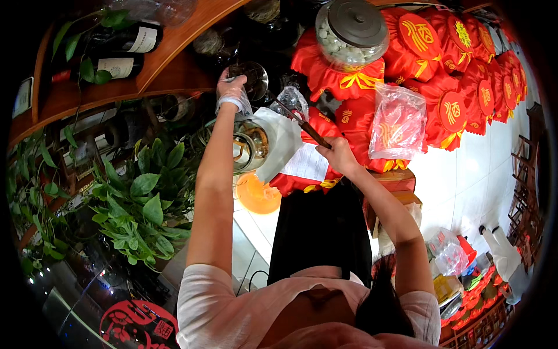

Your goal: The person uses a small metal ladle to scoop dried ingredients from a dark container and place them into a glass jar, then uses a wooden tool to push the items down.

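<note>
My left hand (232, 89), in a clear plastic glove, grips the near side of a round, clear vessel (258, 83) with dark contents, its thumb over the rim. My bare right hand (339, 156) is closed around the wooden handle (313, 131) of a long, thin tool. The tool's dark shaft slants up to the vessel; its far end cannot be made out. Below my left hand stands a glass jar (261, 141) with brownish pieces inside. White sheets (279, 137) and a printed paper (306, 162) lie beside it, partly on a red cloth-covered jar (322, 126).
Several red-wrapped jars (451, 109) with yellow ribbons stand at the right. A lidded glass jar of pale pieces (348, 48) sits among them, near a clear plastic bag (399, 122). Leafy plants (148, 192) and a wooden shelf (174, 39) with bottles are at left. An orange basin (257, 196) lies below.
</note>
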Available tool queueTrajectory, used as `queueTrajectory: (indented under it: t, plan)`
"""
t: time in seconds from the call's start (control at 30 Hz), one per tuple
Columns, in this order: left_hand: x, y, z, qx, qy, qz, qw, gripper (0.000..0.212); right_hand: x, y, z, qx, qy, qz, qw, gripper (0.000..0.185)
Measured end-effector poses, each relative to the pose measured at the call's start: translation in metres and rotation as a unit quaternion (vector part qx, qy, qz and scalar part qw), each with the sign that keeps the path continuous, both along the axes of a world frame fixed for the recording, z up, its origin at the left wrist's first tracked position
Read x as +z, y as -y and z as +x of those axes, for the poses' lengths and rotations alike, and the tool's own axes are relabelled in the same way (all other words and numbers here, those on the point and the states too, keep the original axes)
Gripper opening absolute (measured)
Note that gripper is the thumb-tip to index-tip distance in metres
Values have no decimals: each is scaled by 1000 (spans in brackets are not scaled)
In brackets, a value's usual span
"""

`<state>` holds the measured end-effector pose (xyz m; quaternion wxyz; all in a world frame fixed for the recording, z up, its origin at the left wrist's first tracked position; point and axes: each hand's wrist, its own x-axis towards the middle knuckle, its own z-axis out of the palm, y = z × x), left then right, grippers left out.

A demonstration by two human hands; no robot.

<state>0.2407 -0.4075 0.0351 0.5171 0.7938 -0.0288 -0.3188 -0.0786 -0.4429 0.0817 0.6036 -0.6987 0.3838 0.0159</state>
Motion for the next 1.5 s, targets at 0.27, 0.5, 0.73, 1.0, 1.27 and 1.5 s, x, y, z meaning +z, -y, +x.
queueTrajectory:
  t: [0.27,0.5,0.73,1.0,1.27,1.5]
  plan:
    - [43,-17,-17,192,-124,-202,952,60,-16,-3,3,-17,-10,17,1000,18]
    - [89,-98,-58,135,-53,-268,953,59,-15,-7,9,-26,-25,28,999,20]
    - [77,-177,-75,90,-24,-116,989,50,-15,-13,15,-9,-37,29,999,21]
    - [-9,-206,-72,-181,199,115,956,53,-26,-23,14,-26,-6,30,999,19]
    - [-20,-186,-79,-248,178,131,943,51,-23,-24,13,-15,-70,27,997,20]
    - [-6,-180,-73,-116,82,3,990,32,-27,-25,12,-27,-53,32,998,21]
